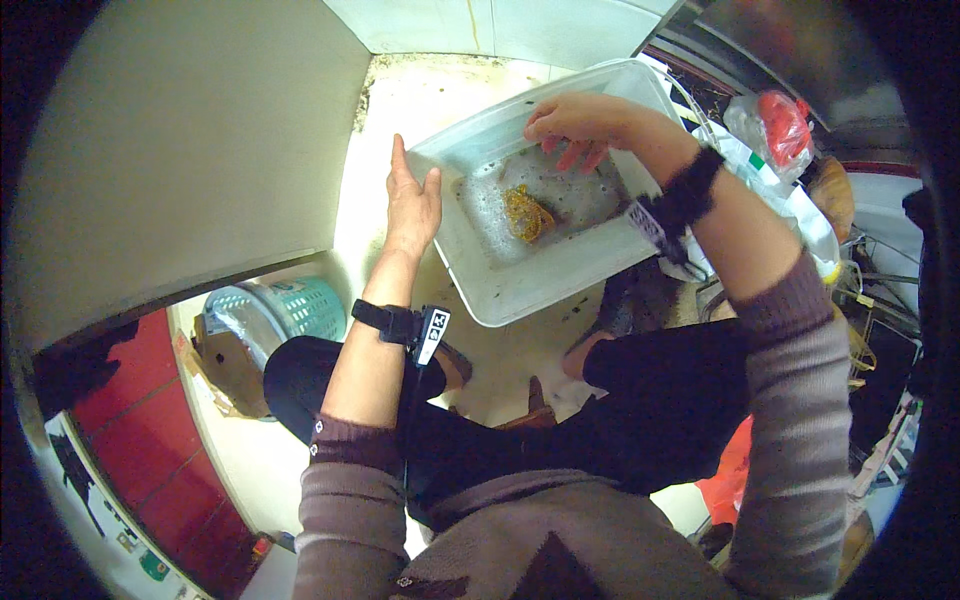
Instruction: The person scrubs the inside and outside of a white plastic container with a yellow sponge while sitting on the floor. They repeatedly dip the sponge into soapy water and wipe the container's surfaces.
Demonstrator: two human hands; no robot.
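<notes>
A translucent plastic tub (517, 296) stands tilted across the view before me, with cloudy, bubbly water (487, 217) in its bottom. In the water lies a yellow, mesh-like object (528, 214), perhaps a scrubber. My left hand (414, 206) is at the tub's left rim, fingers spread and holding nothing; whether it touches the rim is unclear. Over the far side of the tub hangs my right hand (574, 131), its fingers loosely bent and apart, with nothing seen in it. Both wrists wear black straps with small marked devices.
A green plastic basket (315, 307) and an opened cardboard box (232, 371) lie at the left, below a large pale panel (210, 135). White bags (806, 217) and a red plastic bag (786, 129) crowd the right. Tiled wall (517, 26) rises beyond the tub.
</notes>
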